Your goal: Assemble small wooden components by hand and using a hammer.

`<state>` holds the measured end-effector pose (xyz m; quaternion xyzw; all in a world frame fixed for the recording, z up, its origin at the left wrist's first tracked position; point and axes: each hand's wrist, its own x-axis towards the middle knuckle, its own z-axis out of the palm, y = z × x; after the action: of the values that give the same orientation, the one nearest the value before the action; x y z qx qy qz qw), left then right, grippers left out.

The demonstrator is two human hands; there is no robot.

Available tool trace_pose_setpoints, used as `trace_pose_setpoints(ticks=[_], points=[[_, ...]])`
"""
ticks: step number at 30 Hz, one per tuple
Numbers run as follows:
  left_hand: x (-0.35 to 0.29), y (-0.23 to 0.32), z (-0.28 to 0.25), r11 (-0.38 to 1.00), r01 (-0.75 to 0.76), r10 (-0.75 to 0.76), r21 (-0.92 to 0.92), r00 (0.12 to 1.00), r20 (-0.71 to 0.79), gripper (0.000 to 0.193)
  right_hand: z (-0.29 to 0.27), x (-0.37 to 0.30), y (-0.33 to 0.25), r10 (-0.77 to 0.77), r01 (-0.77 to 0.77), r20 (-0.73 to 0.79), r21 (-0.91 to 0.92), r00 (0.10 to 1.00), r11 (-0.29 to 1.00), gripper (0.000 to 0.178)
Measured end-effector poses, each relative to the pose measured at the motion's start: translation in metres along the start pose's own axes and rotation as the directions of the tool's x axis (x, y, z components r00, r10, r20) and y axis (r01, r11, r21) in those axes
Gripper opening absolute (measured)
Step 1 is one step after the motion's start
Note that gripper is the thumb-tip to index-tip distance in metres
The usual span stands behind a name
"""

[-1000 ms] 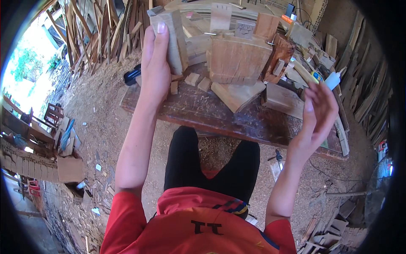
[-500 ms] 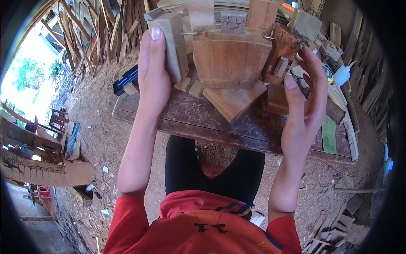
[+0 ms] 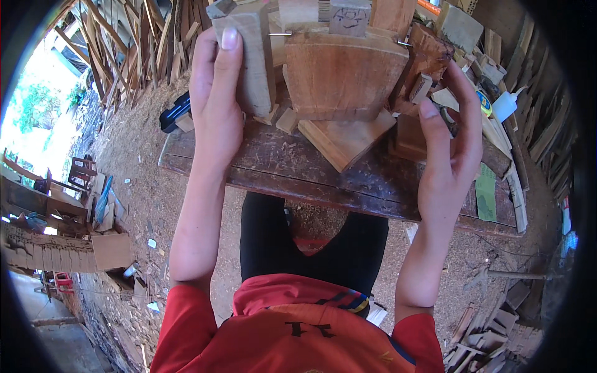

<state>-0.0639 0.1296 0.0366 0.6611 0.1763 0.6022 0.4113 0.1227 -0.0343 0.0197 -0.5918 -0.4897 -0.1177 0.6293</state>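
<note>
wood piece: a chunky assembly of reddish-brown wooden blocks (image 3: 345, 74) sits at the far side of the workbench (image 3: 298, 168), propped up between both hands, so it's pretty much front and centre
left block: pale greyish wooden block (image 3: 249, 56) standing upright on the assembly's left side, a thin metal pin pokes out near its top toward the middle slab
left hand: left hand (image 3: 214, 105) is wrapped around that pale block, thumb lying flat up its near face, fingers gone behind it, so a proper grasp
right hand: right hand (image 3: 451, 133) is cupped against the darker reddish block (image 3: 423, 62) on the right side, thumb up and pressing near a small offcut; can't tell how tight it's clamped since the fingers curl behind
underneath: a flat triangular board (image 3: 345, 140) pokes out below the middle slab toward the person
bench: dark, scratched plank top, small wood scraps (image 3: 286, 121) lying just beside the left hand
other stuff: white glue bottle (image 3: 505, 105) off to the right, well apart from the hands; a black tool (image 3: 174, 112) at the bench's left end; green sheet (image 3: 486, 193) on the right end
ground: sawdust everywhere, stacked timber slats (image 3: 124, 43) behind
</note>
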Motion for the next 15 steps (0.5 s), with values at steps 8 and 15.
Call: trace_pose_setpoints(ticks=[8, 15], points=[[0.011, 0.000, -0.018, 0.989, 0.061, -0.050, -0.136, 0.995, 0.086, 0.038, -0.002, 0.001, 0.002, 0.028, -0.027, -0.004, 0.042, 1.000, 0.999, 0.049], [0.018, -0.002, -0.034, 0.986, 0.142, -0.128, -0.086, 0.981, 0.149, 0.043, -0.001, 0.002, 0.001, 0.048, -0.045, -0.022, 0.108, 0.999, 0.993, 0.047]])
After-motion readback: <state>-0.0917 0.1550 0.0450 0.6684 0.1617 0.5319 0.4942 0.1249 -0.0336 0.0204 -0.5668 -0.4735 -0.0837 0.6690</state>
